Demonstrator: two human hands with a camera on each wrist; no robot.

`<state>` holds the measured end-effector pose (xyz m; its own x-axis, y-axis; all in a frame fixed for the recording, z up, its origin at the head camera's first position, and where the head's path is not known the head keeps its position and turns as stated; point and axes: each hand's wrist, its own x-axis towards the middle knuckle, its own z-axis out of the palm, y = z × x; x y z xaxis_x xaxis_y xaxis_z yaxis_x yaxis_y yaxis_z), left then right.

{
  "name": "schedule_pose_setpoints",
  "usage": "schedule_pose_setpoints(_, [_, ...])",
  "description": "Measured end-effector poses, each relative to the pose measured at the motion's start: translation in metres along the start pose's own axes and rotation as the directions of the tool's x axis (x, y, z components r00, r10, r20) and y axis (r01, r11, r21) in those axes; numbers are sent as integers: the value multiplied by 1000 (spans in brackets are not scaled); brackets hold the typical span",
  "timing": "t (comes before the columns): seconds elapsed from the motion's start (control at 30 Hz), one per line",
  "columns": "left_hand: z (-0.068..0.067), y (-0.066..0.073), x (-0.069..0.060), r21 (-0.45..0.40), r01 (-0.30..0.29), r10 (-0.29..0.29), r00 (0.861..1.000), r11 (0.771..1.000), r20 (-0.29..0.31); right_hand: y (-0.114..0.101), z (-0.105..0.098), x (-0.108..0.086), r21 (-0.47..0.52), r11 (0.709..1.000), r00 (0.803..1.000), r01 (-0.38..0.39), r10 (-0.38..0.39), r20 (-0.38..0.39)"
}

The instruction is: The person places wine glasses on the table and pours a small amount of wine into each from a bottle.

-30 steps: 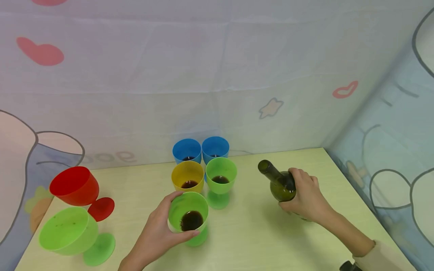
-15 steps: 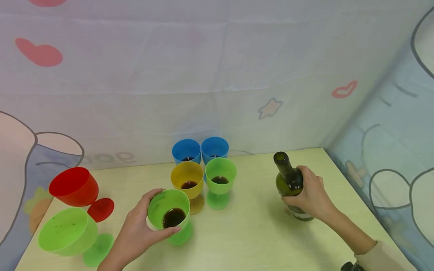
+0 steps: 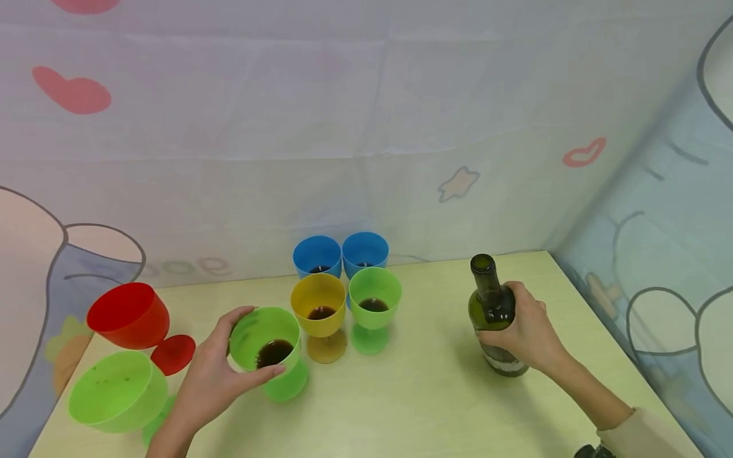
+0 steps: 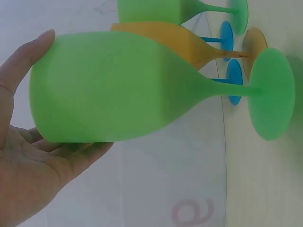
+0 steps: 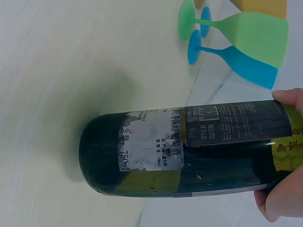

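My left hand [image 3: 209, 378] grips a green plastic goblet [image 3: 251, 332] by its bowl, thumb on the near side and fingers behind. Dark liquid lies in its bottom. In the left wrist view the same goblet [image 4: 109, 87] shows its stem and round foot; whether the foot touches the table is unclear. My right hand [image 3: 529, 331] holds a dark green wine bottle [image 3: 494, 308] below the neck, mouth upward. A worn white label [image 5: 151, 142] shows in the right wrist view. Just right of the held goblet stand a yellow goblet [image 3: 303, 299] and another green goblet [image 3: 372, 286], both with dark liquid.
Two blue goblets [image 3: 365, 247] with dark liquid stand at the back by the hanging cloth [image 3: 258, 127]. At the left, a red goblet [image 3: 128, 318] and a green goblet [image 3: 117, 394] stand or lean, angled in view. The pale table [image 3: 401, 407] ends along its right edge.
The left hand has carried the green goblet leftward, away from the yellow one, whose foot is now visible. The right hand has moved slightly right and brought the leaning bottle nearer upright.
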<state>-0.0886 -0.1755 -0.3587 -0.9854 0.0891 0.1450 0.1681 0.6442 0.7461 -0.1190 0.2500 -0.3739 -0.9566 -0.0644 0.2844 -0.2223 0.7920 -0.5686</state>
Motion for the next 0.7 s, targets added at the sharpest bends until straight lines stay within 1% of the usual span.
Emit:
schedule_pose_setpoints(0.2, [-4,-5,7,15,-6,7,1000,1000,-18,1,-1,-1,2,1000,1000,-17,17,6])
schedule_pose_setpoints(0.4, [-6,-11,17,-8,28,-28,999,1000,-17,0,-1,-1,1,1000,1000,-17,17,12])
schedule_pose_setpoints(0.53, [-6,-15,26,-32,48,-48,999,998,-6,0,-2,-2,0,1000,1000,-15,15,15])
schedule_pose_setpoints(0.7, [-6,-21,43,-64,60,-61,998,996,-11,-1,-2,-2,9,1000,999,-19,19,28])
